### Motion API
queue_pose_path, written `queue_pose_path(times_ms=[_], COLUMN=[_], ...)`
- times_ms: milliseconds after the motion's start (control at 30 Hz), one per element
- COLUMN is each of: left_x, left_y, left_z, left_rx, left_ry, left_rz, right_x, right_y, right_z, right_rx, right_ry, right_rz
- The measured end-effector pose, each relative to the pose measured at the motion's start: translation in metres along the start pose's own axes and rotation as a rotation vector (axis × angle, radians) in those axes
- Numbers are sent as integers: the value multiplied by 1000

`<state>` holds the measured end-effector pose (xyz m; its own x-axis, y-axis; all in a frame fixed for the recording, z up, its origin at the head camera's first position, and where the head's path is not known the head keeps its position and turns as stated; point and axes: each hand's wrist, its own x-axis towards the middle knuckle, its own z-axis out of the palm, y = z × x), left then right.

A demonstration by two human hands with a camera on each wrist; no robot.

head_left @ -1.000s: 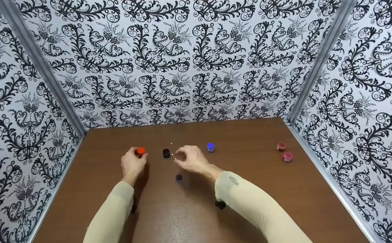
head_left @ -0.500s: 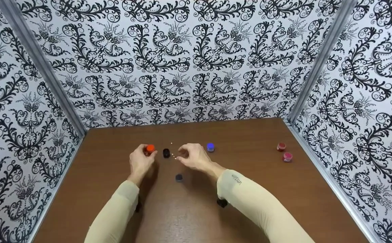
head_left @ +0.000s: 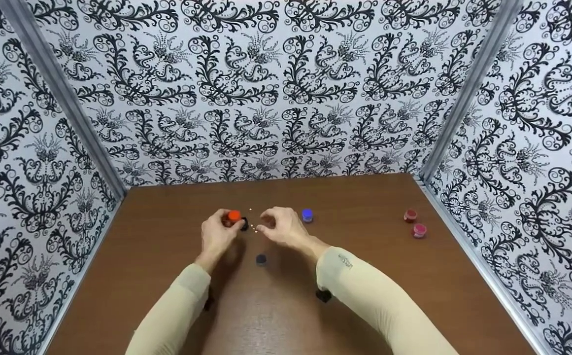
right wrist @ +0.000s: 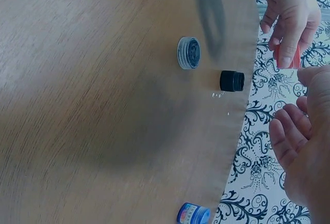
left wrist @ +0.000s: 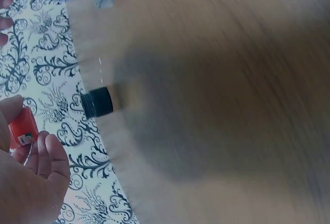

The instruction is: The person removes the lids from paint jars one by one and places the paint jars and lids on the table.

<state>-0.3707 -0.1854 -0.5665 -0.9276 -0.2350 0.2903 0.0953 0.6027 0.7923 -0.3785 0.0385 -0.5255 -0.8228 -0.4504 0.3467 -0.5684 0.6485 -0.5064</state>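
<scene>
My left hand (head_left: 220,232) holds a small red-orange paint jar (head_left: 234,216) between thumb and fingers, raised over the table beside a small black jar (head_left: 245,224). In the left wrist view the held red jar (left wrist: 23,127) shows a small white label. My right hand (head_left: 282,226) hovers to the right of the black jar, its fingers loosely bent and nothing between them. Under it, by the black jar (right wrist: 232,81), lie several tiny white bits (right wrist: 217,95). Nearer the person, a round lid (right wrist: 189,53) with a ridged edge and dark inside lies on the table.
A blue jar (head_left: 307,215) stands behind and right of my right hand. Two jars, a dark red one (head_left: 410,214) and a pinkish-red one (head_left: 419,230), stand at the far right of the brown table (head_left: 364,256). Patterned walls (head_left: 286,88) enclose the back and sides.
My left hand has carried the red-orange jar rightward to beside the black jar. My right hand has drawn back slightly from the white bits, its finger and thumb now apart.
</scene>
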Motion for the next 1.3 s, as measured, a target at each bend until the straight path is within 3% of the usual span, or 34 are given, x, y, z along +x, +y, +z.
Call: queue_pose_path(times_ms=[200, 367, 767, 900, 1167, 1300], left_x=[-1, -4, -12, -14, -21, -24], left_y=[8, 15, 33, 36, 40, 41], left_z=[7, 13, 22, 26, 33, 37], left_rx=[-2, -5, -67, -60, -83, -89], left_ry=[3, 1, -60, -83, -99, -85], left_rz=[18, 74, 175, 233, 269, 309], right_x=[1, 3, 3, 2, -3, -5], right_y=[-1, -1, 3, 3, 5, 5], right_z=[-2, -5, -11, -12, -14, -16], right_rx=[16, 30, 40, 61, 73, 34], right_ry=[21, 40, 81, 84, 71, 55], right_rz=[-4, -14, -12, -32, -25, -63])
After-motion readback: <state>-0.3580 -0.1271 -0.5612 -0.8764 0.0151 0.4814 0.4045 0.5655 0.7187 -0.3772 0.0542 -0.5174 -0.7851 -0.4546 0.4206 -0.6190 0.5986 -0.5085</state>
